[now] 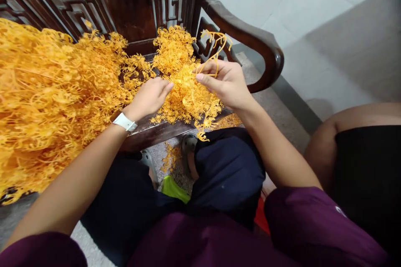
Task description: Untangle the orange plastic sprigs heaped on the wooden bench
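Observation:
In my right hand (227,81) a thin, bare yellow-orange plastic stem (216,56) is pinched between thumb and fingers, its branched end sticking up. Below and beside that hand lies a small heap of curly yellow-orange plastic pieces (175,50), which look like artificial flower sprays. My left hand (153,96), with a pale watch strap on its wrist, hovers at the heap's left side. Its fingers are drawn together, and whatever may be between them is hidden. To the left, a much larger pile of the same plastic sprays (56,100) covers the seat.
The dark wooden bench (153,133) has a carved back and a curved armrest (244,25) at right. Loose orange bits (171,156) lie on the floor by my feet, near a bright green object (175,190). Another person's bare knee (326,146) is close at right.

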Motion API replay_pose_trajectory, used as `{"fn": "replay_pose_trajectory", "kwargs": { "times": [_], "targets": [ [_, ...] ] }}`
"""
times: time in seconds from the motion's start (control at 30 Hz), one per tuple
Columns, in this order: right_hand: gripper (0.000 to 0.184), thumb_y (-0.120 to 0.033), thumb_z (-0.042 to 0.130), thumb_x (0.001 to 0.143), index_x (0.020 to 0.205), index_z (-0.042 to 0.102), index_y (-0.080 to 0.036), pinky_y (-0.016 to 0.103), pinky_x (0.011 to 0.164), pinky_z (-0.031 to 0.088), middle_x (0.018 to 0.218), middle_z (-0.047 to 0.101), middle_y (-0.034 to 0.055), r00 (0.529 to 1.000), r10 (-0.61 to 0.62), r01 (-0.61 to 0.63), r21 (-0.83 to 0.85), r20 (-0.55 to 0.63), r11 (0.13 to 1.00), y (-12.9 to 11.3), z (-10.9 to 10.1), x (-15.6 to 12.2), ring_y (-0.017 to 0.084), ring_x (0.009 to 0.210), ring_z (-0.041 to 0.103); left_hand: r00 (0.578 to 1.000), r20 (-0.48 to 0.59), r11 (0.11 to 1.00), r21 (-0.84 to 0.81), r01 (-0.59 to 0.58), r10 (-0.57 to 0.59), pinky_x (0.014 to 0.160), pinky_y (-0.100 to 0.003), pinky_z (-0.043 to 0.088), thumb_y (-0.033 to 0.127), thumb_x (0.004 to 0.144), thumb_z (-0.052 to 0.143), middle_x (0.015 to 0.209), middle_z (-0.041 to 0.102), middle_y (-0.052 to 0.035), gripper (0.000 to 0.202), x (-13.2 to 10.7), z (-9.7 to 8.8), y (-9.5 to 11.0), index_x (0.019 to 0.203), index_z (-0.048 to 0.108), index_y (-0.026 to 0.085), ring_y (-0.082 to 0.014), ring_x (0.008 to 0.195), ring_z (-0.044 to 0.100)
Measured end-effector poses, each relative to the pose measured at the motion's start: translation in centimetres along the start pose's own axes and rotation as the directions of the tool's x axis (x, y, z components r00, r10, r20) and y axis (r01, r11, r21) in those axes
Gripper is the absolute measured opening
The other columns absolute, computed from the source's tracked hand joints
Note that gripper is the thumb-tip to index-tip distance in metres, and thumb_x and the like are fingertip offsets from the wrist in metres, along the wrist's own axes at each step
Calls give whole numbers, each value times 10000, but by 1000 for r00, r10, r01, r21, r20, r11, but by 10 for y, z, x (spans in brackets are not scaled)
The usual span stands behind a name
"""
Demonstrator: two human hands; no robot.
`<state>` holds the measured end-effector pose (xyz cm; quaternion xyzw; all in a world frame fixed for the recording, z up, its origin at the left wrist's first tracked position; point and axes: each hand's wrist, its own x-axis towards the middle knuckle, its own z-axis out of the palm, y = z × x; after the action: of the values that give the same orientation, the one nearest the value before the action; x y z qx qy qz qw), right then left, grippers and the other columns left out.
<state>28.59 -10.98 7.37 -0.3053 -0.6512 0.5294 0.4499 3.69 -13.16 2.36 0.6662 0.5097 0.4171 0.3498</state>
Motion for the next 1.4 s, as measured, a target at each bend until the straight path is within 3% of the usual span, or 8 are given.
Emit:
{"fn": "replay_pose_trajectory", "kwargs": {
  "times": [0.1,0.3,0.43,0.57,0.77,1.03,1.23,1.4],
  "targets": [
    [413,-539,942,786,905,715,-216,288,672,539,922,676,42,999,-14,15,13,-47,1000,-7,6,-3,176,863,623,998,-10,970,-236,-56,55,765,-313,506,473,1047,667,826,720,-68,348,-9,7,39,842,777,214,-195,776,650],
    [474,-547,979,734,919,696,-214,276,636,566,881,680,34,997,-13,14,11,-73,1000,-19,21,-8,179,844,650,992,-127,922,-384,-55,6,764,-308,500,242,937,846,824,744,-34,111,-29,11,92,832,825,214,-185,808,661],
    [455,-532,975,745,909,706,-204,244,565,503,767,614,-7,999,41,-41,40,-9,998,-24,29,-14,142,742,608,975,-219,901,-426,-81,-17,848,-321,535,244,976,803,878,754,-40,191,-31,9,92,788,796,216,-206,937,704],
    [422,-442,1013,714,830,689,-198,256,555,440,667,506,-31,997,69,-70,36,38,997,-26,36,-18,143,716,544,978,-208,916,-386,-109,29,881,-331,561,260,939,850,995,769,-45,141,-33,10,91,814,793,227,-229,1065,696],
    [335,-418,972,782,862,737,-192,263,574,412,676,531,-25,995,33,-32,-14,94,999,-28,34,-16,134,690,515,972,-218,869,-493,-36,-83,784,-268,573,200,976,800,841,701,-13,187,-33,9,90,799,742,212,-171,909,720],
    [464,-625,920,773,834,754,-196,268,631,506,764,645,3,980,-41,28,70,197,997,-27,33,-13,117,685,551,967,5,639,-750,171,-253,709,-254,587,156,1040,693,769,591,-12,293,-38,16,110,751,643,166,-115,680,662],
    [580,-768,873,713,737,706,-214,289,628,529,703,622,3,985,-21,2,114,170,994,-27,41,-11,147,709,615,965,77,566,-797,211,-251,755,-256,621,64,996,696,809,602,-11,275,-40,20,114,760,606,173,-115,715,666],
    [520,-705,911,694,693,723,-221,317,634,518,634,626,-1,981,-77,44,186,176,982,-29,41,-8,145,640,601,961,93,538,-813,225,-261,745,-246,624,-6,1006,616,815,580,-8,314,-41,20,119,746,595,169,-94,696,642]
  ]
}}
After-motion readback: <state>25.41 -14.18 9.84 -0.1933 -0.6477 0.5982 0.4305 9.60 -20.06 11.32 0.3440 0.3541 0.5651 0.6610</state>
